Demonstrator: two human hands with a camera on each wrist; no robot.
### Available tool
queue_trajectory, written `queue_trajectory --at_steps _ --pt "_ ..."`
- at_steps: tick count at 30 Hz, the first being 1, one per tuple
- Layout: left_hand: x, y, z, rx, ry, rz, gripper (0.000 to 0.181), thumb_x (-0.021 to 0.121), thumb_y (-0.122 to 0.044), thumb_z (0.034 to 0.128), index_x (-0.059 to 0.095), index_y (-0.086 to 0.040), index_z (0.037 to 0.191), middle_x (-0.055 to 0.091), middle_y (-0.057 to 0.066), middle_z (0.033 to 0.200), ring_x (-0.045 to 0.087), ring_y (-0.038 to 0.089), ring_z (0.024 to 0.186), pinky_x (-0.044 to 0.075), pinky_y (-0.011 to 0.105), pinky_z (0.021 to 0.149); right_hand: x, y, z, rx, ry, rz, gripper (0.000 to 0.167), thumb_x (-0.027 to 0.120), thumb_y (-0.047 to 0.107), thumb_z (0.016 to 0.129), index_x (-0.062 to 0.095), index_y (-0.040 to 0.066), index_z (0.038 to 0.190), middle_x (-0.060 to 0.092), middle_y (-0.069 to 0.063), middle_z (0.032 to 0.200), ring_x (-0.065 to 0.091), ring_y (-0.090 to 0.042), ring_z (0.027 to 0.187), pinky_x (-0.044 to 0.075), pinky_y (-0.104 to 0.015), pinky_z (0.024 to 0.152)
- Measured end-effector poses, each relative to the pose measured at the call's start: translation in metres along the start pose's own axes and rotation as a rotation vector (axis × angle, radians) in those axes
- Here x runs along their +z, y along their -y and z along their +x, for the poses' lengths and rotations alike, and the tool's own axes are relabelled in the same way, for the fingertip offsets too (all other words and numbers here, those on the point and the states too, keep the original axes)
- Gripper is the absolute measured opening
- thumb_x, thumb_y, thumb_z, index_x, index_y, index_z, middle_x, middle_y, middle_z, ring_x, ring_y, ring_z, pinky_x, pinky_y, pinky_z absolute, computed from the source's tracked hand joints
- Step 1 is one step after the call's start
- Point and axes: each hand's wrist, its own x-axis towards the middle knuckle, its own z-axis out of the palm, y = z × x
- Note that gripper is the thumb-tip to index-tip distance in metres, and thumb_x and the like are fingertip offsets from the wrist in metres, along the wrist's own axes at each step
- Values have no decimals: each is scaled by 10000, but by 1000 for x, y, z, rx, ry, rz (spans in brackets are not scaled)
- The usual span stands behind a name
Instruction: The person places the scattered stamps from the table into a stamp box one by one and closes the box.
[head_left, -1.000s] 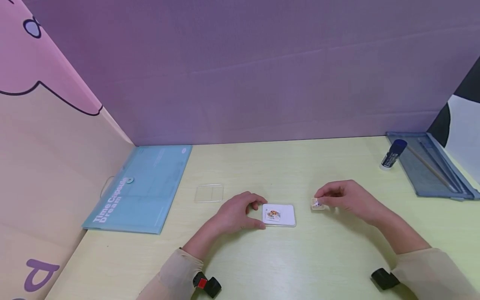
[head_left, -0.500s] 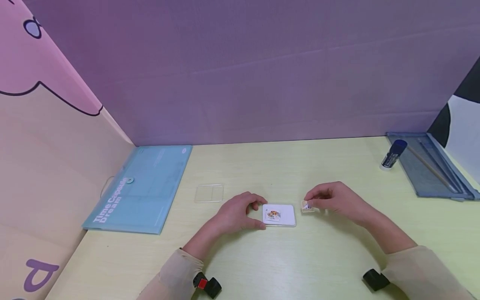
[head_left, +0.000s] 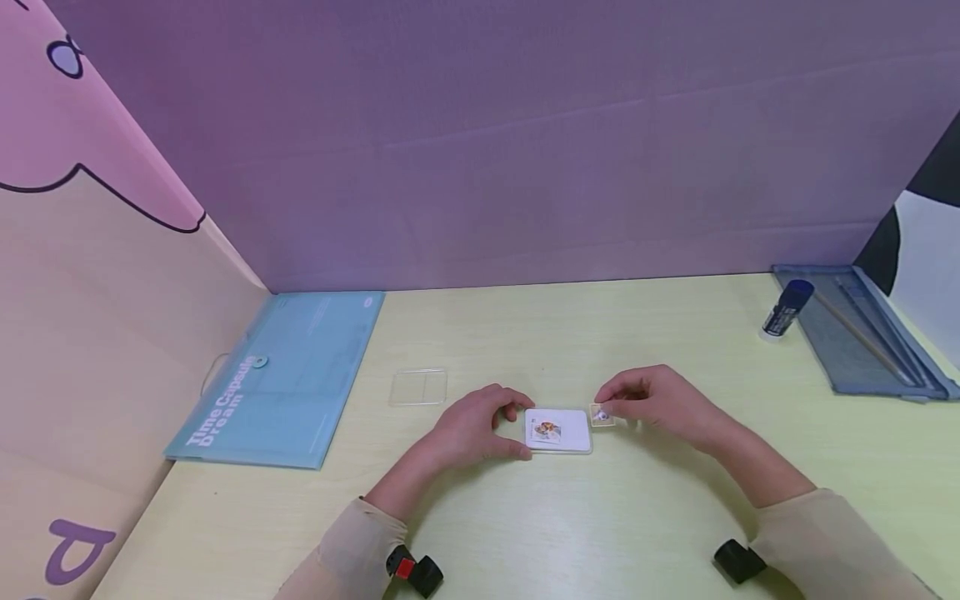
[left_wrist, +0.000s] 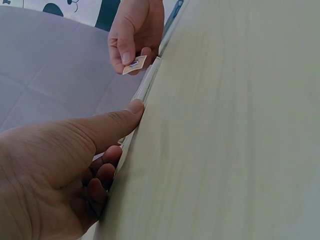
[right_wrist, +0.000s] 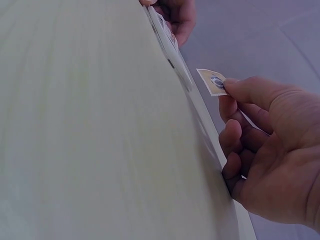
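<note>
My right hand (head_left: 671, 406) pinches a small postage stamp (right_wrist: 212, 83) between thumb and fingers. The stamp has a tan ground, a pale border and a bluish figure, and hangs just off the right end of a small flat white box (head_left: 576, 431). On the box's left half lies another stamp (head_left: 546, 430) with an orange and brown picture. My left hand (head_left: 475, 429) holds the box by its left end, thumb (left_wrist: 125, 117) on the near edge and index finger at the far edge. Its other fingers curl behind, partly hidden in the left wrist view.
A clear plastic lid (head_left: 418, 387) lies behind my left hand. The blue document folder (head_left: 300, 392) is at the left. At the right back, a glue stick (head_left: 787, 309) stands beside a blue-grey mesh pouch (head_left: 840, 350). A purple partition (head_left: 510, 150) closes off the back.
My right hand has moved left with the stamp, from well right of the white box to beside its right end. The left hand and the box have stayed still.
</note>
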Motion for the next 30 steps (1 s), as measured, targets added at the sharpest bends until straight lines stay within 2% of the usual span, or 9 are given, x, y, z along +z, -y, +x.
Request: queue_trajectory --at_steps 30 --pt "0 1 1 -5 2 -11 536 897 -292 784 659 -192 1253 547 -83 950 486 110 831 403 244 712 23 14 8 -5 14 20 99 753 149 916 772 114 1007 717 -29 958 591 -251 876 468 -294 722"
